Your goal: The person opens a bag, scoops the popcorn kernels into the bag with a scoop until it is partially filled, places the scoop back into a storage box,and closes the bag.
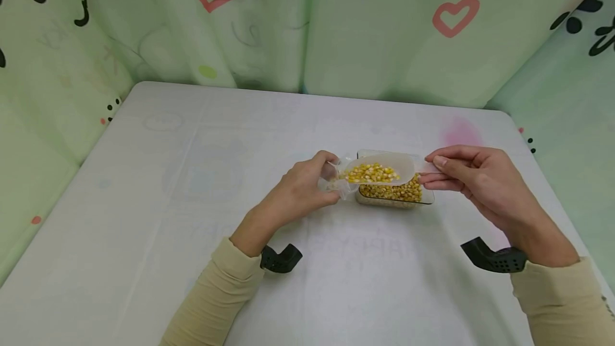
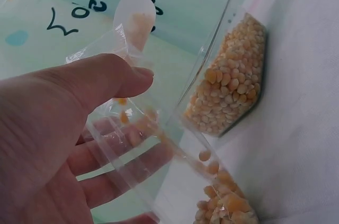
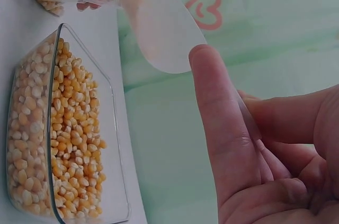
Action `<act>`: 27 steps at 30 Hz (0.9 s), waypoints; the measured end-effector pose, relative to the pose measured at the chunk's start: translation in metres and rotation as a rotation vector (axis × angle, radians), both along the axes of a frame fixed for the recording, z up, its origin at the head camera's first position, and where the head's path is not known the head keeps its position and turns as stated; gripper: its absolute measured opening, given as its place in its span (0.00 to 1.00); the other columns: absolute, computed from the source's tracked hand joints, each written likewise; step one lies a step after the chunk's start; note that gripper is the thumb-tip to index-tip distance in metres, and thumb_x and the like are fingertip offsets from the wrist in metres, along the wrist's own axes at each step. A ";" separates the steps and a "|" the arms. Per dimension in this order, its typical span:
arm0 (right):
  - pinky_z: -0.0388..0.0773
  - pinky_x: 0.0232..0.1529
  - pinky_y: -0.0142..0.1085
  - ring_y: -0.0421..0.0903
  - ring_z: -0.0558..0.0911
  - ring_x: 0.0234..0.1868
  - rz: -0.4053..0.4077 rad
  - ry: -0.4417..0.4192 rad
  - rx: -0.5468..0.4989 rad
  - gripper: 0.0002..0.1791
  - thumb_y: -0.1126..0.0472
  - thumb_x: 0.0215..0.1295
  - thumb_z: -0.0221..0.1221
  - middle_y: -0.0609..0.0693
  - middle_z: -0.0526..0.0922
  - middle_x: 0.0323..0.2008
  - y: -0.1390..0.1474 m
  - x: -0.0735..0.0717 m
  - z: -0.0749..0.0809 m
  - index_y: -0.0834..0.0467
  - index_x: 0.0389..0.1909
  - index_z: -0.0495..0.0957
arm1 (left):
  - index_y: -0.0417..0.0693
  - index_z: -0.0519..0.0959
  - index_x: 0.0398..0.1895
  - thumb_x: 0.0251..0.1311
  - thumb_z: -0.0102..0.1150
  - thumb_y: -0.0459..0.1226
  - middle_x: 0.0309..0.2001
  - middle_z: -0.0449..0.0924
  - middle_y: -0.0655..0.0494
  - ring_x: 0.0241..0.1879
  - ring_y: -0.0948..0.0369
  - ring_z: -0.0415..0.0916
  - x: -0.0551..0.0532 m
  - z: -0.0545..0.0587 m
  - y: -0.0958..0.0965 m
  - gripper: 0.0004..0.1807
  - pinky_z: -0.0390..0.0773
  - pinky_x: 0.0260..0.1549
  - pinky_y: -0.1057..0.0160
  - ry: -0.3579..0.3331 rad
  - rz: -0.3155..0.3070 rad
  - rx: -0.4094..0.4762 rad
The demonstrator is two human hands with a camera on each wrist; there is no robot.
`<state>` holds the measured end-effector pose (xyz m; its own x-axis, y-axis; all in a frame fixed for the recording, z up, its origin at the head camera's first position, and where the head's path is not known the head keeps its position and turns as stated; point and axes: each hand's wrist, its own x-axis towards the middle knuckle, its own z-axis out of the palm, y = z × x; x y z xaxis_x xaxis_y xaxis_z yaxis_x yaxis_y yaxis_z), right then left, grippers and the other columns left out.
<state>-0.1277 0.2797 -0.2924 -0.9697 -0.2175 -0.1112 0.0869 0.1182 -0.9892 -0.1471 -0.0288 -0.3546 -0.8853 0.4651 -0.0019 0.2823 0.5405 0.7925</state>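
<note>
My left hand grips a clear plastic bag at its mouth, thumb on one side and fingers on the other. Several corn kernels have gathered low in the bag, and a few show in mid-bag in the left wrist view. My right hand pinches the handle of a translucent white scoop between thumb and fingers. Yellow kernels lie in the scoop, whose front end sits in the bag's mouth. Below it stands a clear rectangular container well filled with corn kernels.
A white-covered table carries the container. Pale green curtains with hearts and black markings hang along its back and sides. Black wrist mounts sit at both cuffs.
</note>
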 end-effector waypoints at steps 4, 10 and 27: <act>0.83 0.44 0.37 0.49 0.90 0.39 0.009 0.007 0.020 0.11 0.65 0.71 0.57 0.53 0.88 0.41 -0.001 0.000 0.001 0.66 0.49 0.79 | 0.48 0.68 0.62 0.56 0.65 0.36 0.51 0.83 0.54 0.51 0.57 0.79 0.000 -0.001 -0.001 0.29 0.77 0.48 0.57 -0.001 -0.006 0.009; 0.83 0.44 0.36 0.49 0.90 0.39 0.013 0.004 0.024 0.11 0.65 0.71 0.56 0.52 0.88 0.42 -0.001 -0.001 0.002 0.67 0.49 0.79 | 0.49 0.67 0.62 0.57 0.66 0.38 0.52 0.82 0.54 0.51 0.59 0.78 -0.001 -0.002 -0.002 0.30 0.77 0.47 0.59 -0.014 -0.016 0.022; 0.83 0.45 0.36 0.49 0.90 0.37 -0.009 0.054 0.154 0.21 0.59 0.71 0.59 0.53 0.88 0.42 -0.003 0.004 0.013 0.73 0.53 0.74 | 0.51 0.67 0.62 0.57 0.69 0.43 0.50 0.81 0.55 0.43 0.59 0.79 -0.002 0.000 -0.003 0.31 0.77 0.41 0.62 -0.069 -0.042 0.047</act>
<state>-0.1232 0.2763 -0.2791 -0.9770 -0.1928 -0.0907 0.0363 0.2686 -0.9626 -0.1489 -0.0317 -0.3542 -0.8634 0.5030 -0.0401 0.2475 0.4914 0.8350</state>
